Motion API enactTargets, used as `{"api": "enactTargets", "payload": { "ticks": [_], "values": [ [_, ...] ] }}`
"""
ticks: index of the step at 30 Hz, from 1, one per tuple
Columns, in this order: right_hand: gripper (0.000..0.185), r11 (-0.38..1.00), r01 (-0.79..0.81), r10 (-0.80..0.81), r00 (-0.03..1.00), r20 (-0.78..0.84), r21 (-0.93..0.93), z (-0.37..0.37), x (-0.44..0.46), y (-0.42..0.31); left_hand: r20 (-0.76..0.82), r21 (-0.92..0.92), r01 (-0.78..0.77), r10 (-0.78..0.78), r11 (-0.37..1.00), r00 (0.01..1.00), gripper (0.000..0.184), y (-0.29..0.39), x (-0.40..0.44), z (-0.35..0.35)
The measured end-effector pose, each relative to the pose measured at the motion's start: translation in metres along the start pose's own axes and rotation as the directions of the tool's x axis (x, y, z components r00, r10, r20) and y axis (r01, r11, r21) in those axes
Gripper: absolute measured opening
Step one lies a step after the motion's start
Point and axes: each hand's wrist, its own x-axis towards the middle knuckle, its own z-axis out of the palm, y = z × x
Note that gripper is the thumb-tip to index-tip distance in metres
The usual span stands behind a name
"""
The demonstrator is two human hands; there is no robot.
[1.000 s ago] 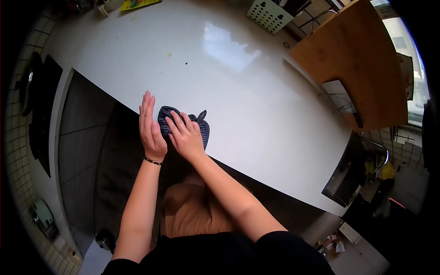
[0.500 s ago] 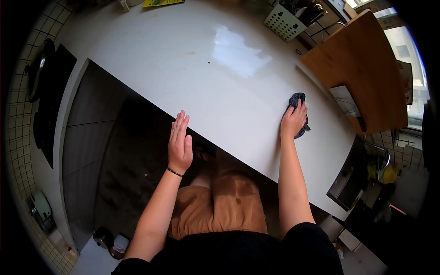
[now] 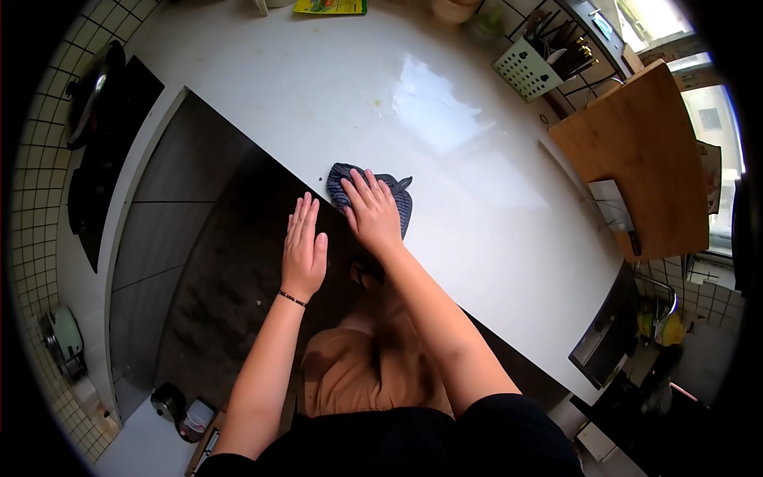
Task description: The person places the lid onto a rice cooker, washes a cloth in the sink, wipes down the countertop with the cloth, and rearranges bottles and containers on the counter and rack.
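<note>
A dark ribbed cloth (image 3: 404, 208) lies bunched on the white counter (image 3: 493, 230) at its front edge. My right hand (image 3: 373, 211) presses flat on the cloth with its fingers spread over it. Just left of the cloth, my left hand (image 3: 303, 250) is held up at the counter's edge, fingers stretched and palm turned toward the cloth, holding nothing. A small dark speck (image 3: 321, 179) lies on the counter beside the cloth's left side.
At the right, a wooden board (image 3: 636, 159) stands near a knife (image 3: 616, 211) and the sink (image 3: 604, 338). A green utensil basket (image 3: 527, 70) and a yellow packet (image 3: 331, 6) are at the back. The black stove (image 3: 111, 167) is far left.
Between half a second ago and now, my right hand has brought the cloth left along the counter, from near the board to beside my left hand. The camera view has shifted a little.
</note>
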Motion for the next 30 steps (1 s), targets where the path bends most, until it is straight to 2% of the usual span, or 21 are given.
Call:
{"api": "enactTargets", "payload": {
  "ticks": [2,4,8,12,14,16,21,24,26,28,30],
  "values": [
    [0.051,0.998,-0.034,0.037,0.998,0.057,-0.054,-0.029,-0.024,0.015,-0.003,-0.007,0.003,-0.003,1.0,1.0,0.052,-0.003,0.003,0.0],
    [0.051,0.979,-0.146,0.151,0.988,0.029,-0.142,-0.055,-0.046,0.047,0.005,-0.007,0.009,-0.009,1.0,1.0,0.052,-0.001,0.007,-0.002],
    [0.047,0.857,-0.407,0.361,0.912,-0.194,-0.315,-0.091,-0.066,0.127,0.053,0.03,-0.029,0.027,0.999,0.998,0.052,0.0,0.012,-0.006],
    [0.044,0.716,-0.597,0.462,0.793,-0.397,-0.361,-0.081,-0.019,0.171,0.058,0.04,-0.026,0.024,0.999,0.998,0.052,-0.007,0.007,-0.011],
    [0.044,0.714,-0.586,0.439,0.801,-0.407,-0.384,-0.062,0.023,0.178,0.075,0.035,-0.007,0.005,0.999,0.997,0.053,-0.012,0.005,-0.013],
    [0.044,0.784,-0.501,0.355,0.847,-0.397,-0.368,-0.036,0.071,0.165,0.095,0.033,0.002,-0.005,0.999,0.996,0.054,-0.015,0.006,-0.019],
    [0.047,0.936,-0.258,0.191,0.944,-0.27,-0.239,0.048,0.157,0.064,0.066,0.053,0.032,-0.036,0.998,0.997,0.053,-0.039,0.025,-0.035],
    [0.051,0.997,-0.037,0.029,0.994,-0.108,-0.073,0.072,0.15,-0.006,0.051,0.068,0.013,-0.017,0.998,0.999,0.052,-0.058,0.051,-0.045],
    [0.052,0.999,0.026,-0.026,1.0,0.007,0.021,0.064,0.132,-0.024,0.05,0.083,-0.018,0.014,0.996,0.999,0.052,-0.07,0.072,-0.051],
    [0.052,0.998,0.053,-0.057,0.994,0.092,0.039,0.039,0.115,-0.017,0.058,0.072,-0.022,0.018,0.997,0.998,0.051,-0.077,0.092,-0.058],
    [0.054,0.998,-0.034,0.041,0.99,0.132,-0.056,0.015,0.101,0.006,0.071,0.058,-0.022,0.018,0.998,0.997,0.051,-0.082,0.111,-0.065]
  ]
}}
